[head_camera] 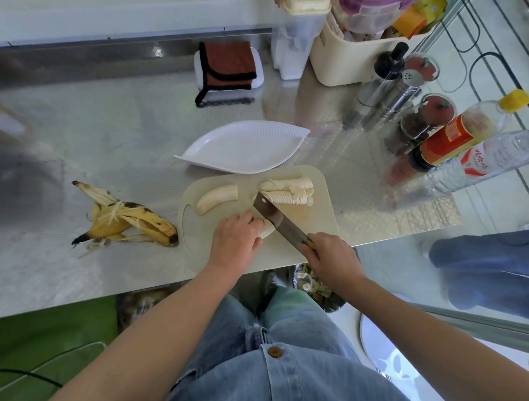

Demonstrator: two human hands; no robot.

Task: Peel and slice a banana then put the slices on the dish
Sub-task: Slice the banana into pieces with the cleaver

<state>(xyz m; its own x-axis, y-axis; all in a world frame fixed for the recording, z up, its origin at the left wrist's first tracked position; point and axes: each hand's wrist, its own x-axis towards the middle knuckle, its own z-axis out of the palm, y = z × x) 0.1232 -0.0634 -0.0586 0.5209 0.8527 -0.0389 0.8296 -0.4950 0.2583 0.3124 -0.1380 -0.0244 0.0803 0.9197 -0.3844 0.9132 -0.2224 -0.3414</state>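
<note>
Peeled banana being sliced on a pale beige plastic cutting board (317, 222), seen from the head camera.

The left hand (234, 238), fingers curled, pins a short peeled cream-coloured banana piece (267, 230) at the board's near middle. Only the cut end of the piece shows past the fingertips. The right hand (334, 260) is wrapped round the handle of a steel-bladed kitchen knife (274, 215) at the board's near right edge. The blade slants across the board, just beside the held piece. Whether the edge has entered the fruit cannot be told.

A heap of thin cut slices (288, 191) lies at the board's far right. An uncut curved banana half (217, 197) lies at its left. The white leaf-shaped dish (245, 146), holding no slices, sits just beyond the board's far edge. The yellow black-spotted banana peel (125, 219) lies well to the board's left.

Handling, as judged: the flesh is light, soft, moist and easily bruised. It is best steadied with mild pressure from above, fingertips tucked back from the blade. The slices look thin and sticky, likely to cling and break. Lifting them on the flat of the blade seems safer than pinching them.
</note>
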